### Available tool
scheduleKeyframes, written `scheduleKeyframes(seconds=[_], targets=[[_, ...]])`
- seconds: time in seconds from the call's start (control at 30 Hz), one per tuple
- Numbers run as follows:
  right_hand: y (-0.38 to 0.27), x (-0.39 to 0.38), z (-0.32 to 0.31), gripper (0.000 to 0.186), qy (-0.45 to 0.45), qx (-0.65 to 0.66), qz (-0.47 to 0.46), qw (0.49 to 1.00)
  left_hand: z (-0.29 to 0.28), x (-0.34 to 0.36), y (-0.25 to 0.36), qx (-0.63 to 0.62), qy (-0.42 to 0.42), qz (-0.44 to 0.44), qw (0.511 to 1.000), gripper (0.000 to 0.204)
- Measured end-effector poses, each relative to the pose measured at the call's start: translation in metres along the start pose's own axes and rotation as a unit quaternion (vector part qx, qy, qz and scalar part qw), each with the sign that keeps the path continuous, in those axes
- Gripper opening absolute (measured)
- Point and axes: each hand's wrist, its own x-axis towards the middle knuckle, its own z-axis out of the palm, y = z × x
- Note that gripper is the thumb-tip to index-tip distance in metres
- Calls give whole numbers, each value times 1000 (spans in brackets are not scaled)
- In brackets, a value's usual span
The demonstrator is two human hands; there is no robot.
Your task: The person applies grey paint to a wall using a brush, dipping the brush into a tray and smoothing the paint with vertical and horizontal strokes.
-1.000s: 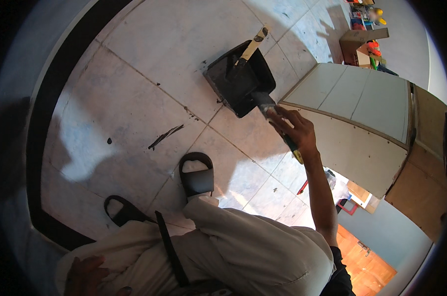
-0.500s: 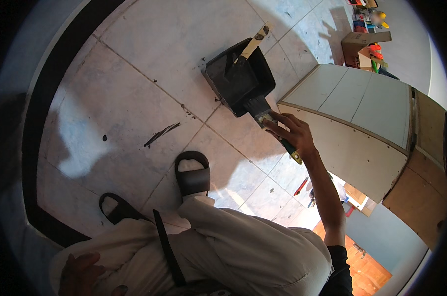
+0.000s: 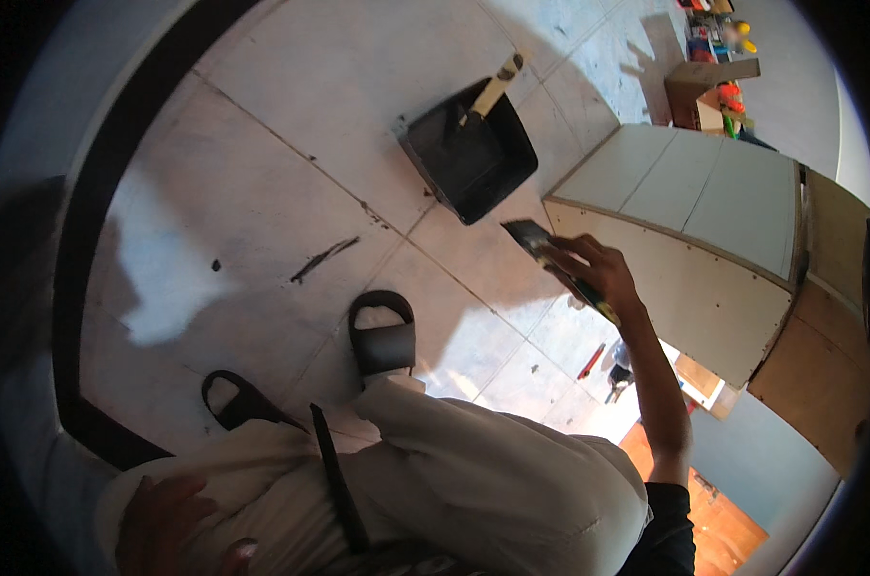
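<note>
In my right hand, fingers closed round its green and yellow handle, is a flat paintbrush with a dark, blackened end. It is held in the air, apart from the black tray on the floor ahead. Inside that tray leans a second tool with a cream handle; its lower end is dark and hard to make out. My left hand lies at the lower left over my trouser leg, fingers apart, with nothing visible in it.
Dark sandals are on my feet on the tiled floor. A black band curves along the wall at left. Black smears mark the tiles. At right stand a pale cabinet, a cardboard box and a red tool.
My right hand has drawn the paintbrush back from the tray's near edge, toward me and to the right, and turned it. My left hand stays over my leg.
</note>
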Motion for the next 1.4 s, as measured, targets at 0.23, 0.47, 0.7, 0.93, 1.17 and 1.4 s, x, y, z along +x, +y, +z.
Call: scheduleKeyframes(seconds=[0.23,0.47,0.7,0.93,1.17,1.4], targets=[[-88,75,-110,30,126,354,178,910,19,-26,-17,55,51,159,984,33],[-256,195,-191,51,72,523,-25,849,53,-76,-8,8,192,143,971,31],[-377,262,-284,40,383,55,-403,830,68,-96,-17,-14,293,165,942,24],[-430,287,-324,59,491,-229,-452,708,80,-80,-6,-10,327,190,926,15],[-435,302,-321,67,506,-334,-445,659,87,-98,-7,-25,344,190,919,14],[-411,312,-241,51,291,-307,-437,794,96,-105,2,21,395,179,901,20]])
